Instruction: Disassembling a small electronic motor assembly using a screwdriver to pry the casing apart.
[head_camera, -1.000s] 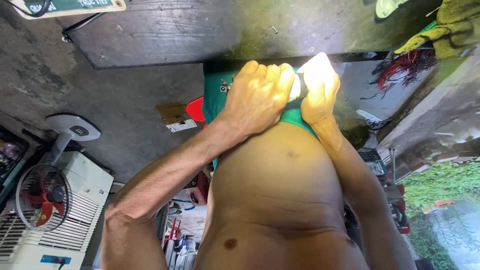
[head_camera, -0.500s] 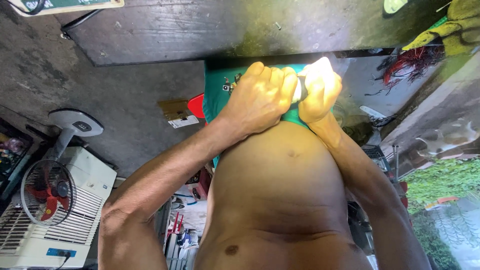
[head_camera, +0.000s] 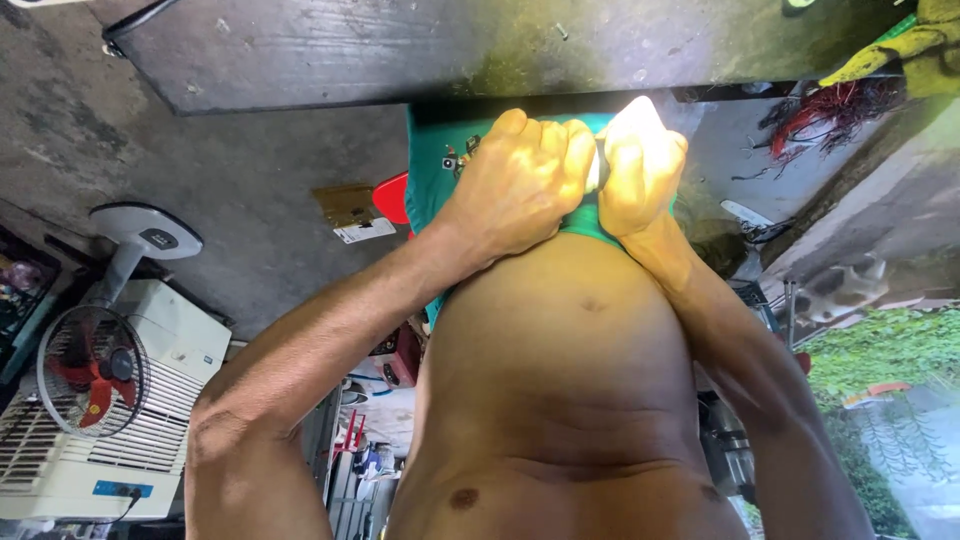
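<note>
Between both hands I see a small pale cylinder (head_camera: 597, 172), mostly hidden, only a short stretch showing where the two fists meet. It sits just above the green shorts (head_camera: 440, 160), close against the belly, under the edge of the dark wooden surface (head_camera: 400, 50).

My left hand (head_camera: 520, 180) is curled tight around its end of the cylinder, knuckles up. My right hand (head_camera: 640, 165) is closed on the other end too, washed out by sun, so I cannot read its fingers well.

Against the frame from a second ago, little has changed: both fists remain pressed together in the same spot, and the grip looks the same. The left forearm has swung slightly, and the view has tipped a little, so the fan (head_camera: 90, 375) on the white box (head_camera: 130, 420) sits a touch differently at the left. I judge the hands are still working the piece in place, perhaps twisting it, without it having come apart.

Further out, a red cable tangle (head_camera: 820, 110) and yellow gloves (head_camera: 900, 45) lie on the right, with greenery (head_camera: 880, 350) beyond.
</note>
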